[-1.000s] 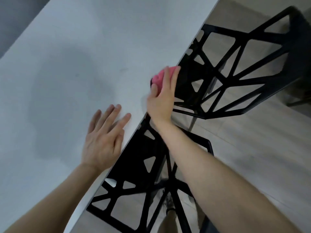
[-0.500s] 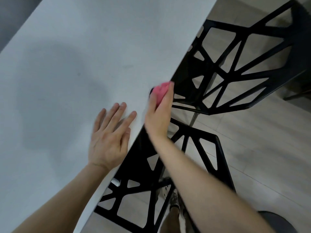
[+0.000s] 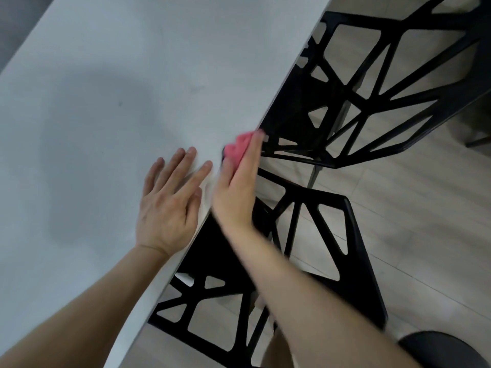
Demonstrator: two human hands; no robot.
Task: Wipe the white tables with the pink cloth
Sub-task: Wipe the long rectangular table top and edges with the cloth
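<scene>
The white table fills the left of the head view, and its right edge runs diagonally down the middle. My left hand lies flat on the tabletop near that edge, fingers straight and spread. My right hand presses the bunched pink cloth against the table's edge with straight fingers. The thumb lies on the tabletop side. Most of the cloth is hidden under the hand, and the hand is blurred by motion.
Two black lattice chairs stand along the table's right edge, one further off and one close to my arm, over a light wood floor. A dark round object sits at the bottom right.
My right hand has slid the pink cloth along the table's edge toward me, ending beside my left hand's fingertips. The left hand has stayed flat on the tabletop.
</scene>
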